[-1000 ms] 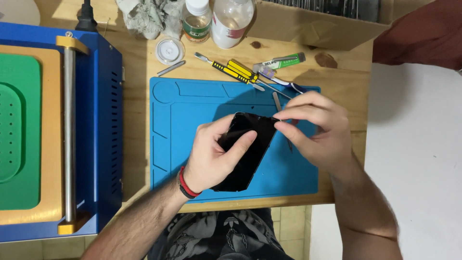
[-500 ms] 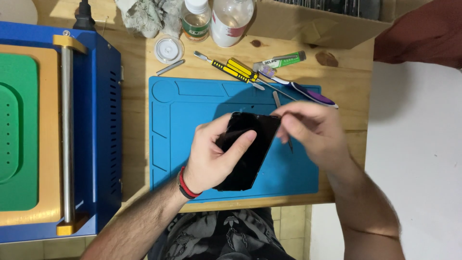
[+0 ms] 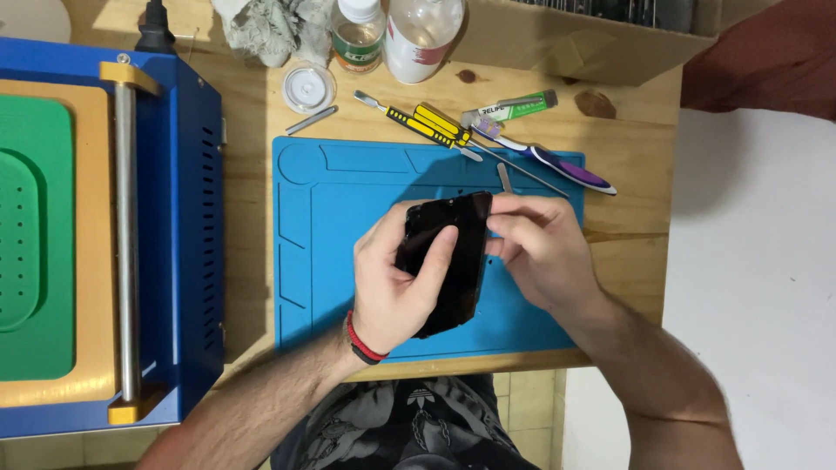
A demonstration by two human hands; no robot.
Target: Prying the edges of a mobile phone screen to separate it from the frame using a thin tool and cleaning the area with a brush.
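Closest to the person, at the near edge of the wooden table (image 3: 640, 165), the left hand (image 3: 392, 278) wraps around a black phone (image 3: 453, 261), palm under it and thumb laid across its glossy face; a red band sits at the wrist. The phone is held slightly tilted over the middle of the blue work mat (image 3: 348, 218), lifted off it rather than lying flat. The right hand (image 3: 544, 252) comes in from the right side, its fingers curled and pinched against the phone's upper right edge; whether they hold some thin tool there I cannot tell, since the fingertips cover the spot.

The mat has bare room to the left of the hands and along its far strip. Its near edge runs close to the table's edge, with little margin.

Beyond the mat lie a yellow-handled screwdriver (image 3: 431, 124), a purple-handled tool (image 3: 566, 168) overlapping the mat's far right corner, and a small green tube (image 3: 518, 107). A round clear lid (image 3: 308, 87) sits further left. At the far edge two bottles (image 3: 422, 35) and a crumpled rag (image 3: 261, 30) are cut off by the frame. On the left a blue machine (image 3: 196, 218) with a green pad stands just beside the mat, partly out of view.
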